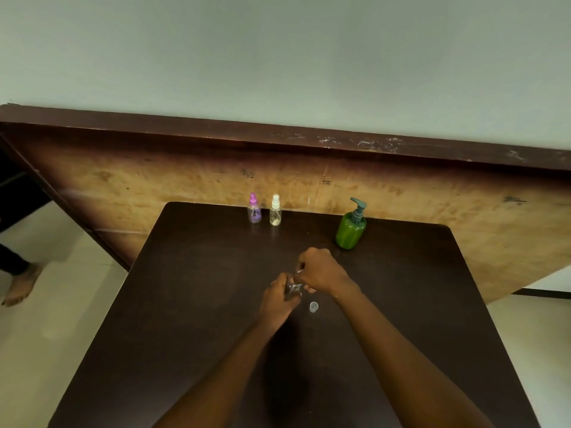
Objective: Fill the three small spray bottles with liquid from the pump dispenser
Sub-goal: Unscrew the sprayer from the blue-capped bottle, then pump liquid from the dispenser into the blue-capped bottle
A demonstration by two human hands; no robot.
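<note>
One spray bottle sat mid-table, left hand curled round its body, right hand pinching its top; I judged unscrewing underway, next needing the open neck under the pump dispenser.

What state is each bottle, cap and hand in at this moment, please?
Purple-topped bottle: upright, top on, at the table's far edge.
White-topped bottle: upright, top on, beside the purple one.
Pump dispenser: upright, untouched.
Third bottle: gripped by the left hand, mostly hidden.
Right hand: fingers curled at the third bottle's top.
Clear cap: off, standing on the table.
</note>
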